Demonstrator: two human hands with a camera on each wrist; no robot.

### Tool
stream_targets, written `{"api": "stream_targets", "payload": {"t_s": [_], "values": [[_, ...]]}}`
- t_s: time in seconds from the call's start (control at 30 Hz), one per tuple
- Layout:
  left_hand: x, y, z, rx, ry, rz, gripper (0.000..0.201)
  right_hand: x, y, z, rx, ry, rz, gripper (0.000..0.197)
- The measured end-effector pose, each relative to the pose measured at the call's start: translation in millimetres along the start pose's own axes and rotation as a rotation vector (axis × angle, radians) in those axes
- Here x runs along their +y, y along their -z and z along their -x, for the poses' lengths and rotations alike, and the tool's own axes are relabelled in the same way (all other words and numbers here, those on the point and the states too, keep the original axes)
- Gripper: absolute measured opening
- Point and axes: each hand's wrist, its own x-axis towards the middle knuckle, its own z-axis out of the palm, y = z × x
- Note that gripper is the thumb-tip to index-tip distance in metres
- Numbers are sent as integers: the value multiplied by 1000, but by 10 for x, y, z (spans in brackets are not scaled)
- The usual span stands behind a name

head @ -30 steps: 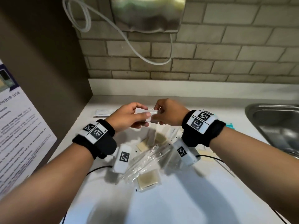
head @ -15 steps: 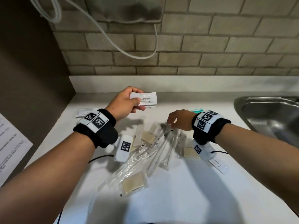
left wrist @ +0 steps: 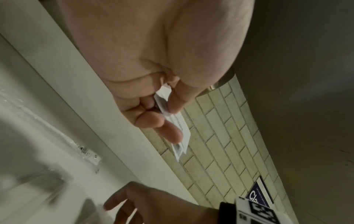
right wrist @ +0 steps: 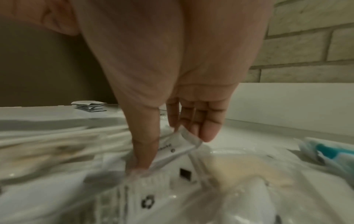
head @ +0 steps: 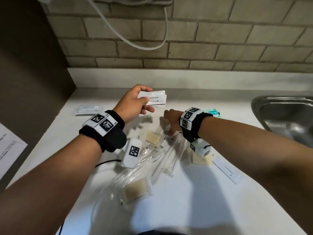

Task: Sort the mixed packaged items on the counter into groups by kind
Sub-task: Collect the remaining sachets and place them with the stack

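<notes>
My left hand (head: 146, 104) holds a couple of stacked white toothpaste sachets (head: 155, 99) above the back of the counter, thumb on top and fingers beneath. In the left wrist view those sachets (left wrist: 180, 133) stick out between thumb and fingers. My right hand (head: 170, 126) reaches down into the mixed pile (head: 160, 158) of clear-wrapped toothbrushes and tan packets. In the right wrist view, thumb and fingers of the right hand (right wrist: 172, 145) pinch a white sachet (right wrist: 178, 153) lying on the pile; its far edge curls up against the fingers.
A stack of white sachets (head: 89, 110) lies at the back left. A teal packet (head: 213, 112) sits behind my right wrist. One toothpaste sachet (head: 227, 170) lies to the right of the pile. A steel sink (head: 284, 116) is at the right, a dark panel (head: 33, 73) at the left.
My right hand let go of the sachets held between both hands and dropped to the pile, where it now pinches a sachet. My left hand kept the sachets raised.
</notes>
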Motion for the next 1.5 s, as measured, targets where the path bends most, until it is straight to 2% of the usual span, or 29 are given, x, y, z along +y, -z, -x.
{"api": "stream_targets", "payload": {"t_s": [0.07,0.17,0.23,0.3,0.4,0.53,0.67,0.73,0.93,1.1,1.27,1.5], "values": [[-26,0,8,7,15,0,26,36,47,56,14,-23,-75,81],[-69,4,18,7,37,9,26,128,102,176,1,-32,-118,60],[-102,2,29,6,49,9,25,190,137,292,-20,-25,-125,54],[-124,-24,42,1,58,-1,26,265,182,425,11,-28,-162,46],[-110,-92,50,-29,63,-25,26,409,244,639,92,-39,-269,17],[-51,-217,36,-79,39,-28,27,607,210,873,155,-125,-397,6],[12,-340,35,-125,3,-25,26,748,64,971,187,-230,-427,23],[56,-376,42,-145,-15,-24,27,743,4,997,183,-235,-429,29],[122,-363,103,-171,-49,-43,28,509,-103,958,143,-109,-320,34],[91,-241,190,-148,-33,-80,25,146,-229,836,33,32,-247,30],[28,-126,261,-128,-14,-122,25,-76,-198,664,38,73,-154,36],[-33,30,351,-57,15,-136,23,-155,-72,495,-3,51,-13,36]]}}
